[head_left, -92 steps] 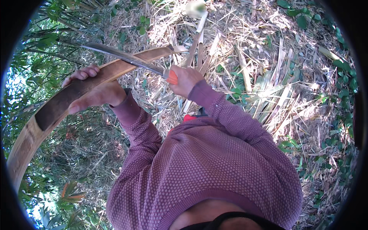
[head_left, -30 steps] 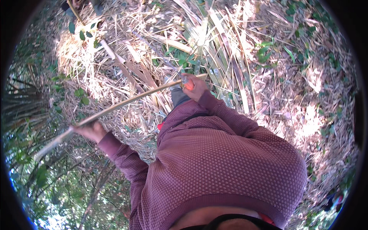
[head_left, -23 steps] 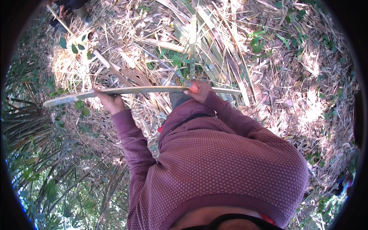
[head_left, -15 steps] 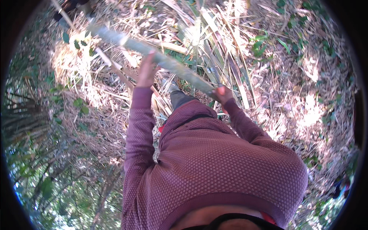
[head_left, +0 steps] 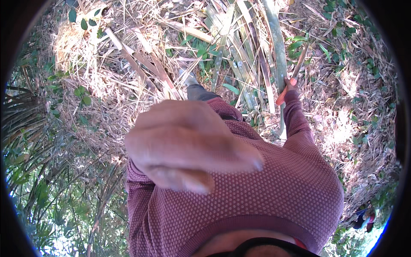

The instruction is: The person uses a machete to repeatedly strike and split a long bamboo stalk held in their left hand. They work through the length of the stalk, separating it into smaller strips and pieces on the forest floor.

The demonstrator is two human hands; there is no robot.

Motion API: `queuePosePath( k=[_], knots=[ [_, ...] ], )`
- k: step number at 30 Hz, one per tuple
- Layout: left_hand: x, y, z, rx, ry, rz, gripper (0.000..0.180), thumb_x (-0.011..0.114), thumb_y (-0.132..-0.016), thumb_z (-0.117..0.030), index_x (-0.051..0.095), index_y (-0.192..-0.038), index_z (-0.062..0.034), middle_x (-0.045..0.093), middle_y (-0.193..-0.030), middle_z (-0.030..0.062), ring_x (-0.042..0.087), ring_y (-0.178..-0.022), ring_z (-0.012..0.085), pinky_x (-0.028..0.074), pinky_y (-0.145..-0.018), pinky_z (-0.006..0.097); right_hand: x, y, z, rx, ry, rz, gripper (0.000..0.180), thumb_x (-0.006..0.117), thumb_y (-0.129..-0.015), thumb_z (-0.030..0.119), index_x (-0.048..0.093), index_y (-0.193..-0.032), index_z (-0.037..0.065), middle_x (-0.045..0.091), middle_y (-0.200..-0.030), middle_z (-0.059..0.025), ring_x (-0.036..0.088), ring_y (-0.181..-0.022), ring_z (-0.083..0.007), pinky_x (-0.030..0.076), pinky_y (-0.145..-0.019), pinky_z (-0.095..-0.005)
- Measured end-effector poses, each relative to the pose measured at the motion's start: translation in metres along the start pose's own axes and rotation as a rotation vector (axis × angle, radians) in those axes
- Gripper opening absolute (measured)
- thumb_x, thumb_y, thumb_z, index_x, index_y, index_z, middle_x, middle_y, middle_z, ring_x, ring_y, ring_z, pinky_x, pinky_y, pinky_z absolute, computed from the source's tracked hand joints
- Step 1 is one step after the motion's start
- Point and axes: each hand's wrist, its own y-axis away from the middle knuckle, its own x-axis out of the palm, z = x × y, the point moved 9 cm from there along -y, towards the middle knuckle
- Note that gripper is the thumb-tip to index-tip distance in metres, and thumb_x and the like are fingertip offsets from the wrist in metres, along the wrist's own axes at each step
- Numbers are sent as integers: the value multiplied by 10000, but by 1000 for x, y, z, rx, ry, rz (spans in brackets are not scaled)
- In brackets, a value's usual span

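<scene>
Left hand fills the centre, close to the lens and motion-blurred; digits partly curled, two tips apart. Its palm side is hidden, so I cannot tell whether it holds anything; no contact with the strip is visible. Right hand, at 2 o'clock, is wrapped around an orange handle and appears to pinch the green strip in the same grip, presumably so one hand can carry both. The strip runs from the hand toward 12 o'clock, its lower end showing below toward 6; gripping near that end probably leaves most of its length beyond the body. A brown length extends from the hand toward 1 o'clock, in line with the handle; blade or loose piece, undetermined. Between 12 and 1, the pile lies roughly lengthwise, probably for easy gathering. Brown pieces lie toward 10–11.
</scene>
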Motion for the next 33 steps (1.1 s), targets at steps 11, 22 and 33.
queuePosePath(
  k=[11,22,33],
  knots=[
    [26,-23,-11,96,105,-29,166,599,-812,-206,600,-975,-172,605,-792,94,596,-604,161,511,-560,276,41,53,-79,245,-65,149,625,713,-637,352,493,-1027,-84,576,-874,-178,574,-728,-286,476,-689,-388],
    [33,-31,-18,200,58,-61,143,615,-800,-172,603,-931,-227,612,-761,56,598,-577,144,507,-533,257,31,46,-82,283,-8,191,681,720,-615,356,470,-1068,-87,564,-912,-206,571,-756,-311,460,-708,-423],
    [34,-34,-42,167,-602,-289,145,627,-735,-118,610,-867,-175,590,-755,23,577,-555,120,493,-497,242,14,37,-14,70,-69,151,575,649,-709,283,406,-1090,-74,568,-906,-160,579,-739,-230,515,-702,-334]
  ],
)
